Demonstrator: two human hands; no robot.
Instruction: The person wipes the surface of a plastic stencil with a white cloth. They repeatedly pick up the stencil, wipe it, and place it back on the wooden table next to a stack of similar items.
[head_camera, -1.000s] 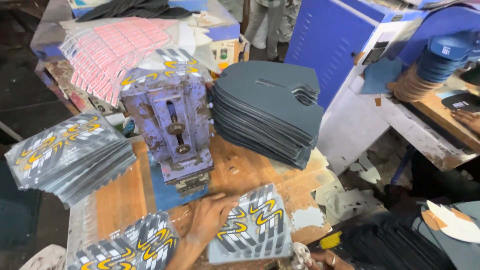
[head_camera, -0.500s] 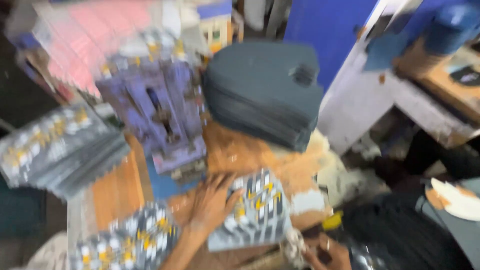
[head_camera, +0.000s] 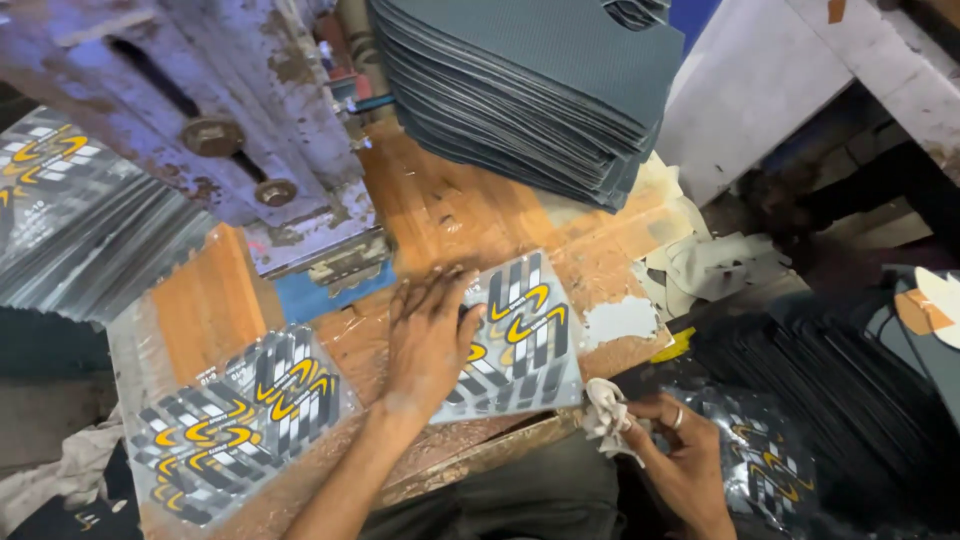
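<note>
Shifted nearer the worktop's front edge, left hand (head_camera: 428, 335) presses flat, fingers spread, on printed sheet (head_camera: 515, 340) — right hand (head_camera: 680, 450) pinches white rag (head_camera: 605, 418).

Two hands (head_camera: 425, 345), one rag (head_camera: 605, 420) (crumpled)

A worn wooden bench top (head_camera: 440, 210) of orange-brown planks, wrapped in crinkled clear film, fills the middle of the frame. A heavy purple-grey metal press (head_camera: 200, 120) stands on it at the upper left. A tall stack of dark grey sheets (head_camera: 530, 90) sits at the upper centre. At the far left lies a fanned pile of printed sheets (head_camera: 70, 230). A second batch of grey sheets with yellow and white marks (head_camera: 240, 420) lies at the lower left. One more printed sheet stack (head_camera: 520, 335) rests near the front edge, and a pale paper scrap (head_camera: 618, 320) lies just right of it.
</note>
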